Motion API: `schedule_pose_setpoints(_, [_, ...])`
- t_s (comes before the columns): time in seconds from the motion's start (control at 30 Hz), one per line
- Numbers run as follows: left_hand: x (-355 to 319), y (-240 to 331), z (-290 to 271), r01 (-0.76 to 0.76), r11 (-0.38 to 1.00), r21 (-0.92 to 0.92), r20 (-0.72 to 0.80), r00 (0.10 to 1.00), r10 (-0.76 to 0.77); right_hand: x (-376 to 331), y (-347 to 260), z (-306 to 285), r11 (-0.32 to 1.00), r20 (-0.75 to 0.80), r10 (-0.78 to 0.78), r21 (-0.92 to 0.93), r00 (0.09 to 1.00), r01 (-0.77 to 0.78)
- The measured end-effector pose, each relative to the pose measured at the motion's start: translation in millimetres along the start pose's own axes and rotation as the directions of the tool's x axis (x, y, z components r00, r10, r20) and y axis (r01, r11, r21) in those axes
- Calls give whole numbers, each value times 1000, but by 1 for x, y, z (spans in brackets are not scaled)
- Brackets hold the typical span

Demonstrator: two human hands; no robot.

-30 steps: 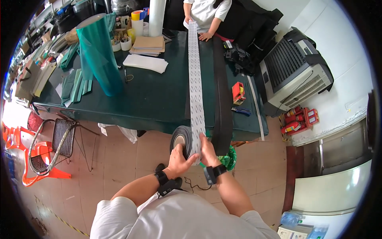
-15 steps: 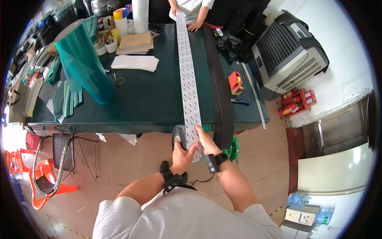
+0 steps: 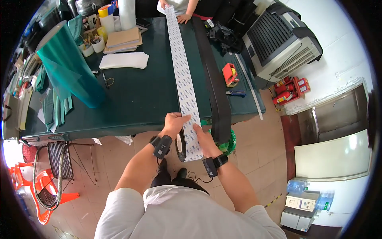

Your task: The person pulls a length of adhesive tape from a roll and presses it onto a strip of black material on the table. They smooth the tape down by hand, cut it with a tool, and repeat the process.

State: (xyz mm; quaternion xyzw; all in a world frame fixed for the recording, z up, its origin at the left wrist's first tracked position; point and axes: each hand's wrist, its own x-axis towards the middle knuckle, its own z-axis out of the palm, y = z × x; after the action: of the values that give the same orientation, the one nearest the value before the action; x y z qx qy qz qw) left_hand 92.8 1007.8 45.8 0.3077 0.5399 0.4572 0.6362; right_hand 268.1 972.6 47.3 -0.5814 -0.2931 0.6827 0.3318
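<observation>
A long strip with white, blue-printed backing [image 3: 184,71] runs from the far side of the table to me. Its near end is wound into a black-edged roll [image 3: 181,146] hanging just past the table's front edge. My left hand [image 3: 174,122] grips the strip's left edge above the roll, its thumb across the printed face. Lower on the right side, my right hand [image 3: 206,140] holds the strip at the roll, thumb on top and fingers mostly hidden beneath. At the far end another person's hand [image 3: 184,18] rests on the table beside the strip, while their other hand is at its end.
A black strip [image 3: 215,83] lies to the right and hangs over the edge of the dark green table [image 3: 135,95]. A teal film roll [image 3: 71,65], white sheets [image 3: 124,60], a red tape dispenser [image 3: 230,75] and a blue cutter [image 3: 236,93] lie about. A chair [image 3: 59,163] stands at left.
My left hand has moved up from the roll to the strip's left edge. The roll hangs slightly lower, and my right hand stays at its right side. The view has shifted a little.
</observation>
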Motion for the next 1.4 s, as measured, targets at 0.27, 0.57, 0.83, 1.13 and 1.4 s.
schedule_pose_setpoints(0.27, [55,-8,-50,-410,6,912,281,634,720,8,9,-30,983,-36,179,-22,983,-180])
schedule_pose_setpoints(0.57, [60,-17,-80,-413,-52,909,371,747,552,21,37,-27,970,-43,244,-10,969,-245])
schedule_pose_setpoints(0.83, [58,-15,-83,-460,77,885,357,774,523,9,53,10,987,-127,148,-45,981,-155])
schedule_pose_setpoints(1.13, [60,-14,-85,-475,85,876,363,764,533,24,72,-2,985,-136,139,-83,981,-152])
schedule_pose_setpoints(1.4, [59,-15,-85,-468,88,879,358,772,525,21,66,10,987,-158,112,-94,981,-128])
